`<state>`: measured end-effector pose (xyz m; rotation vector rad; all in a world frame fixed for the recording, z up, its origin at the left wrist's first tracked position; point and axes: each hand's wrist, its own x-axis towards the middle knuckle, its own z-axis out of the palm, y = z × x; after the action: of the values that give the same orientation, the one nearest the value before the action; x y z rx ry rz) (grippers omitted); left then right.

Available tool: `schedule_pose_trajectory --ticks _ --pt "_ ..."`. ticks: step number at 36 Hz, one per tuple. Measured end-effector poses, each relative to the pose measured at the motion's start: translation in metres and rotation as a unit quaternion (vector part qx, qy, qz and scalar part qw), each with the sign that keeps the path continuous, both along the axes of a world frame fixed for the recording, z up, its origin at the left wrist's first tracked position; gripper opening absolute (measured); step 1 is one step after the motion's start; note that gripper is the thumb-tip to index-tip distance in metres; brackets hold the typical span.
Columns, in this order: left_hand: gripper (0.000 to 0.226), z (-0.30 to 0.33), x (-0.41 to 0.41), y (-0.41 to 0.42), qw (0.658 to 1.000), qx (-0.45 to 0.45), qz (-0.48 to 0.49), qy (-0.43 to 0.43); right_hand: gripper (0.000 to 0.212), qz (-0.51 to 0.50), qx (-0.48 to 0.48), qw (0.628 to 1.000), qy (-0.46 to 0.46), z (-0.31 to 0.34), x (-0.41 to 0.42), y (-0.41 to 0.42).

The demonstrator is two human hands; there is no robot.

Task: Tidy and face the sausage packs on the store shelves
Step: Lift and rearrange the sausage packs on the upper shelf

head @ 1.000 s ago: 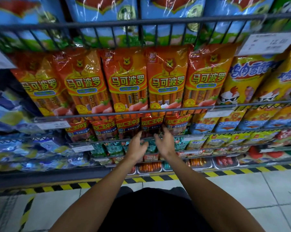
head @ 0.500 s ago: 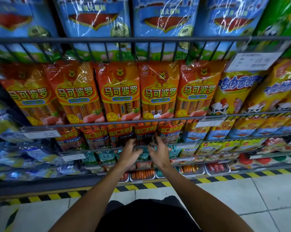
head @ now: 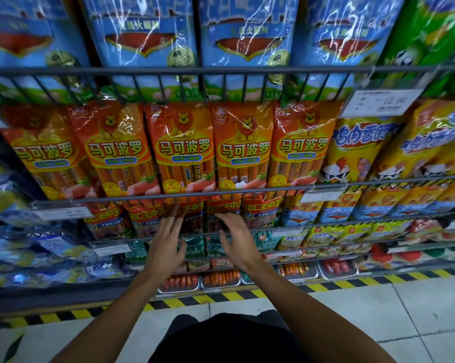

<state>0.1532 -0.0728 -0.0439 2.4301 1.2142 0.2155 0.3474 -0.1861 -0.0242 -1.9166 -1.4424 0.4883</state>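
White price tag [head: 382, 102], tiled floor [head: 378, 318] edged with yellow-black hazard tape [head: 221, 297]

Five tall orange sausage packs [head: 184, 150] stand upright side by side on the middle shelf, labels facing out, behind a wire rail [head: 221, 193] — their tops tucked under the shelf above. Just below, a row of shorter red sausage packs [head: 261, 209] stands upright — the centre ones partly hidden, their fronts motion-blurred.

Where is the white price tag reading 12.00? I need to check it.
In the head view, the price tag hangs at upper right on the top shelf's wire rail, above the yellow chicken sausage packs.
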Motion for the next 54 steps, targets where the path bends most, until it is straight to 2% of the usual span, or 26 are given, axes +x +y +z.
schedule_pose_trajectory --ticks 3,7,12,14,17,24,27,30,32,36,40,42,46,54 --pt "0.073 0.0 -0.004 0.007 0.998 0.03 -0.041 0.043 0.05 0.013 -0.029 0.999 -0.038 -0.002 -0.005 0.009" --pt "0.07 0.006 -0.012 0.011 0.994 0.081 -0.071 0.006 0.055 0.027 -0.047 0.995 -0.087 -0.01 -0.012 0.016" --pt "0.071 0.009 -0.035 0.015 0.989 0.135 -0.055 -0.001 0.057 0.061 -0.03 0.995 -0.071 -0.014 -0.028 0.023" --pt "0.068 0.004 -0.049 0.017 0.991 0.134 -0.016 0.018 0.058 0.075 -0.024 0.994 -0.078 -0.012 -0.037 0.028" --pt "0.066 -0.007 -0.073 0.029 0.993 0.081 0.048 0.068 0.058 0.099 -0.038 0.989 -0.104 -0.009 -0.049 0.039" --pt "0.071 -0.002 -0.098 0.054 0.977 0.076 -0.01 0.197 0.063 0.117 -0.114 0.972 -0.168 -0.015 -0.07 0.062" --pt "0.071 0.001 -0.1 0.056 0.979 0.082 -0.014 0.187 0.064 0.107 -0.107 0.973 -0.174 -0.019 -0.075 0.063" --pt "0.068 0.002 -0.103 0.05 0.985 0.107 -0.027 0.13 0.064 0.09 -0.119 0.975 -0.162 -0.018 -0.08 0.062" --pt "0.068 0.0 -0.107 0.048 0.988 0.121 -0.014 0.097 0.062 0.09 -0.096 0.978 -0.164 -0.015 -0.084 0.06" --pt "0.068 -0.008 -0.122 0.056 0.989 0.055 0.032 0.137 0.064 0.117 -0.031 0.969 -0.216 -0.013 -0.095 0.064" --pt "0.079 -0.005 -0.129 0.063 0.987 0.108 0.017 0.12 0.065 0.135 -0.1 0.956 -0.238 -0.012 -0.102 0.08" --pt "0.086 -0.005 -0.13 0.064 0.987 0.124 0.012 0.104 0.069 0.13 -0.102 0.952 -0.258 -0.015 -0.103 0.082" --pt "0.094 -0.008 -0.131 0.067 0.982 0.134 0.006 0.135 0.073 0.119 -0.087 0.95 -0.276 -0.017 -0.105 0.084" --pt "0.094 -0.003 -0.13 0.067 0.983 0.142 -0.003 0.12 0.073 0.114 -0.131 0.946 -0.272 -0.014 -0.106 0.086"
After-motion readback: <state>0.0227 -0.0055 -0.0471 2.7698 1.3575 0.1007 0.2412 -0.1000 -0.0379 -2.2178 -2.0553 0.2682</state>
